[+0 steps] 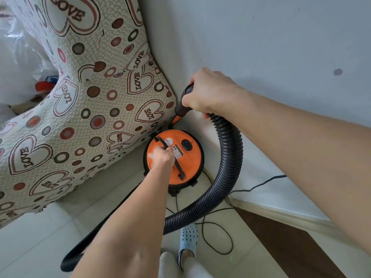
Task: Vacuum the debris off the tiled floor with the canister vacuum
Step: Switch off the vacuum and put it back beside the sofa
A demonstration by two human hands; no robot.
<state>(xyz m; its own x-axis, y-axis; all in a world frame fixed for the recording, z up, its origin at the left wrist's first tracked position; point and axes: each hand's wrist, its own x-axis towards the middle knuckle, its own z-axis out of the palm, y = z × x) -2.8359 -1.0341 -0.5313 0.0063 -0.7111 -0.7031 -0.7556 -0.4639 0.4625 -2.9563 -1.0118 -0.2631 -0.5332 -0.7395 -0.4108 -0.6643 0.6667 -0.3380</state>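
Note:
An orange canister vacuum (pixel 189 161) with a black carry handle (pixel 179 167) stands on the pale tiled floor (pixel 40 233), in the corner between a sofa and the wall. My left hand (pixel 161 157) grips the carry handle on the lid. My right hand (pixel 210 91) holds the black grip end of the ribbed hose (pixel 230 157) above the canister. From there the hose loops down to the right and runs back under my left arm. No debris shows on the visible tiles.
A sofa in a heart-and-dot "LOVE" cover (pixel 80 97) fills the left. A white wall (pixel 261 47) is on the right. A black power cord (pixel 216 237) coils on the floor beside my foot in a blue slipper (pixel 188 239). A dark wooden strip (pixel 281 237) lies at bottom right.

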